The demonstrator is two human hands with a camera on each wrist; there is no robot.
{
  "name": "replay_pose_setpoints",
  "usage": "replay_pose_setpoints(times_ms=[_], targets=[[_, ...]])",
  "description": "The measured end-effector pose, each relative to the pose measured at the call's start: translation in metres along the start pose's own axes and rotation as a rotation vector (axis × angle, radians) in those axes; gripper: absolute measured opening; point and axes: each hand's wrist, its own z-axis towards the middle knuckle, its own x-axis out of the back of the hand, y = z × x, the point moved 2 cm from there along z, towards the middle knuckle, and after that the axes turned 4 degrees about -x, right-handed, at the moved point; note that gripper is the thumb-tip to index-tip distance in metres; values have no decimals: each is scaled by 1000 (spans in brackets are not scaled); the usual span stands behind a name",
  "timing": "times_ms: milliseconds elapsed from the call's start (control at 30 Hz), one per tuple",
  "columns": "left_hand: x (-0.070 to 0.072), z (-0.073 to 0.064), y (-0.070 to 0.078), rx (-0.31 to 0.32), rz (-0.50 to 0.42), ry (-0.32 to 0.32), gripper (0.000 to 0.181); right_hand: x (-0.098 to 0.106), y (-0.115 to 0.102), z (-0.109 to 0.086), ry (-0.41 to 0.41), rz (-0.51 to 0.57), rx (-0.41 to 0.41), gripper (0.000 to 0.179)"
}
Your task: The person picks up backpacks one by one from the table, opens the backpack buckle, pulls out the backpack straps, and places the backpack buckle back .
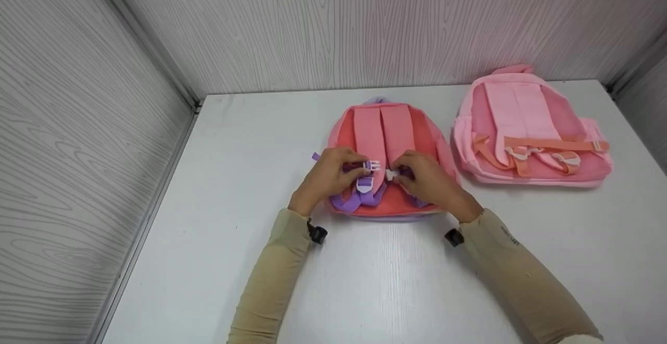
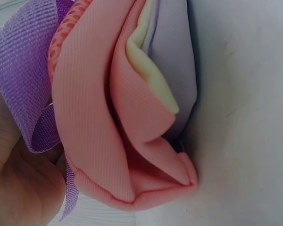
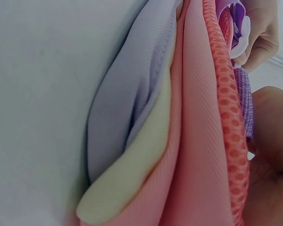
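A coral-pink backpack point(image 1: 346, 133) with purple webbing lies on the table, its shoulder straps point(image 1: 398, 127) facing up. Over its lower left, my left hand point(image 1: 329, 173) pinches a white pronged buckle half point(image 1: 373, 166), prongs pointing right. Just across from it, my right hand point(image 1: 428, 178) pinches the white socket half point(image 1: 391, 174). A small gap separates the two halves. Below my left fingers sits a white strap adjuster point(image 1: 365, 185) on purple webbing. The left wrist view has a loop of purple webbing point(image 2: 23, 70) beside the hand; the buckle is hidden there.
A second, light-pink backpack point(image 1: 521, 104) with orange straps point(image 1: 552, 144) and white buckles lies to the right, close to the first. The white table point(image 1: 250, 177) meets wood-grain panels point(image 1: 312, 31) at the back and left.
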Motion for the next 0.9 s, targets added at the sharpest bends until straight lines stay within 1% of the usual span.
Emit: replay_pose_setpoints(times_ms=[333,467,600,733,900], targets=[[1,0,0,-4,-20,4,26,1,-4,1,-45,-20,-50,23],[1,0,1,8,-18,-3,26,1,-5,1,-50,-25,-42,24],[1,0,2,18,-1,-3,25,1,-4,3,-41,-7,-16,22],[1,1,3,10,10,0,25,2,-4,5,-29,12,-4,21],[0,1,3,-6,9,5,24,3,-8,7,-9,20,7,25]])
